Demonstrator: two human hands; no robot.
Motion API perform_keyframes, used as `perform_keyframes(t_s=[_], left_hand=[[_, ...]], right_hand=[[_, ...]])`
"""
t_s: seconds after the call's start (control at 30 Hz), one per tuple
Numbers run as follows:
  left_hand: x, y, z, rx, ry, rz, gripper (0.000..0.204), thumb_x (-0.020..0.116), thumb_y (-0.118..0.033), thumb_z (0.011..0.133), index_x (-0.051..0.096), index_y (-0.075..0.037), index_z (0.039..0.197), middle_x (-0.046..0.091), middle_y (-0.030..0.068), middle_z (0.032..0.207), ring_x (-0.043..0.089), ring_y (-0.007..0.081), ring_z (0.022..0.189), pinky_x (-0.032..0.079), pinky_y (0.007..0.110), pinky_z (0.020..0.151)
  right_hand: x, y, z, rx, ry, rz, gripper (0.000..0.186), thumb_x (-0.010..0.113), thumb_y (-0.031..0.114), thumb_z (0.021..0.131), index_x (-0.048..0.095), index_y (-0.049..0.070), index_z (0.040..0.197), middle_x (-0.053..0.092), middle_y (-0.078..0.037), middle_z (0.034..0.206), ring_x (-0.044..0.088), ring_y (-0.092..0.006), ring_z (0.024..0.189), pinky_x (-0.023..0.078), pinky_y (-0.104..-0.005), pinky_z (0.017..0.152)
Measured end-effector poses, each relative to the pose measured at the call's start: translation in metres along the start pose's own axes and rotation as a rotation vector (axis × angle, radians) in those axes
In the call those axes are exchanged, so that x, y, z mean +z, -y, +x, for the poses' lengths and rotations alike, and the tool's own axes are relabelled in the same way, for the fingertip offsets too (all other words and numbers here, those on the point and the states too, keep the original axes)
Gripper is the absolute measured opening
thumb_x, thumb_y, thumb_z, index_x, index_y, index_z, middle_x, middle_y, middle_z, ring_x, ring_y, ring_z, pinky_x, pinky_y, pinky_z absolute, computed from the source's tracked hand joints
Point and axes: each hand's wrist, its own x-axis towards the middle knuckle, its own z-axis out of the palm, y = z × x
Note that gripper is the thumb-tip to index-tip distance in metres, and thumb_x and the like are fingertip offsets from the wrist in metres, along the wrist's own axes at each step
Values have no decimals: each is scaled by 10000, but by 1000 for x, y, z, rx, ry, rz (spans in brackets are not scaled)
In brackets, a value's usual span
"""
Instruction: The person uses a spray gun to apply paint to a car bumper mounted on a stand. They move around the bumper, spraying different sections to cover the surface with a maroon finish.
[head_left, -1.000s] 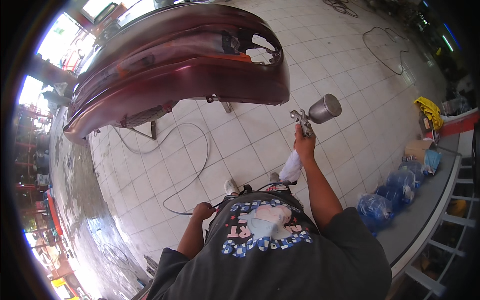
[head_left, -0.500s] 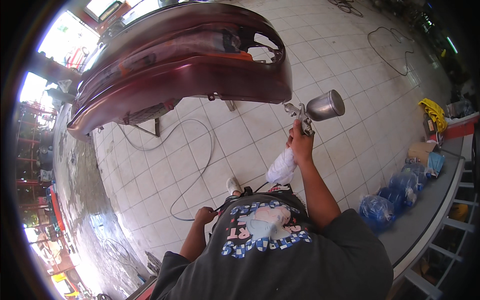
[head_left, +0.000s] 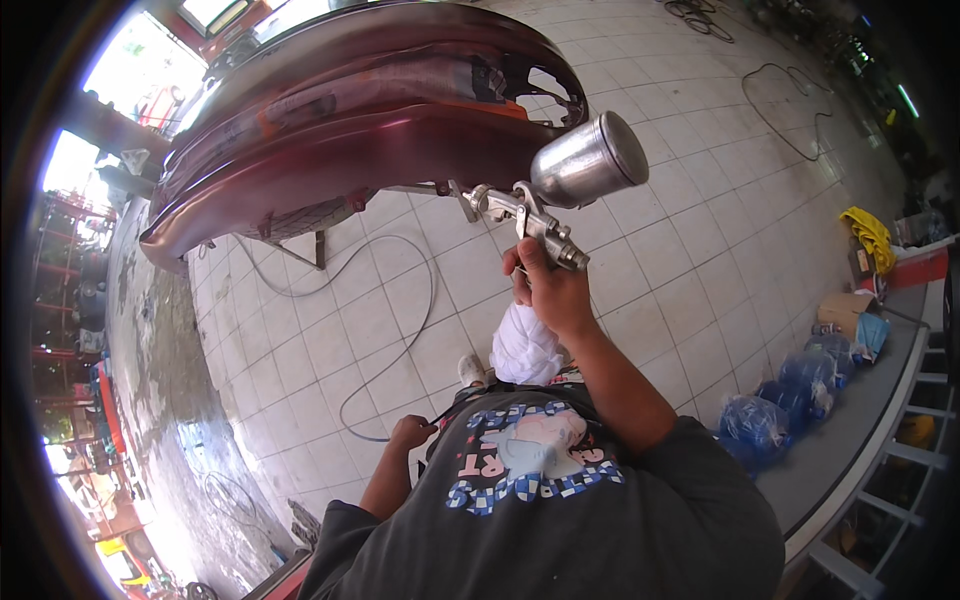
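Observation:
My right hand (head_left: 553, 290) is wrapped round the handle of a metal spray gun (head_left: 530, 222). A silver paint cup (head_left: 590, 160) tops the gun, and a white cloth (head_left: 526, 345) hangs bunched below my grip. The nozzle points left, toward the lower edge of a dark red car bumper (head_left: 400, 150), with a gap I cannot judge. Low beside my waist, my left hand (head_left: 409, 432) is closed on the air hose (head_left: 428, 300), which loops over the floor toward the bumper.
A metal stand (head_left: 318, 250) shows under the bumper. Blue plastic bottles (head_left: 755, 425) line a grey ledge (head_left: 850, 440) on the right, with a yellow cloth (head_left: 868, 238) farther back. Another hose (head_left: 760, 105) lies on the tiled floor (head_left: 640, 290). Wet-looking concrete (head_left: 150, 340) runs along the left.
My right hand has brought the spray gun left and closer to me, so its cup now overlaps the bumper's right end. The white cloth swung left with it. My left hand has barely moved.

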Motion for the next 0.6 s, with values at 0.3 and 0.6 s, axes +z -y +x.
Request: perform_keyframes(t_s=[0.3, 0.6], left_hand=[[6, -6, 17, 26, -1, 6, 426, 728, -480, 822, 799, -105, 1011, 762, 161, 1012, 707, 351, 1019, 550, 444, 917], [12, -36, 17, 17, -40, -9, 385, 739, -434, 806, 801, -103, 992, 759, 171, 1008, 712, 353, 1008, 553, 450, 906]], right_hand=[[-74, -18, 18, 59, -288, -129, 377, 597, 349, 1052, 490, 75, 816, 489, 11, 654, 436, -87, 442, 382, -283, 407], [-163, -62, 25, 128, -513, -240, 428, 646, 354, 1023, 485, 74, 743, 468, 19, 589, 429, -96, 408, 352, -300, 368]])
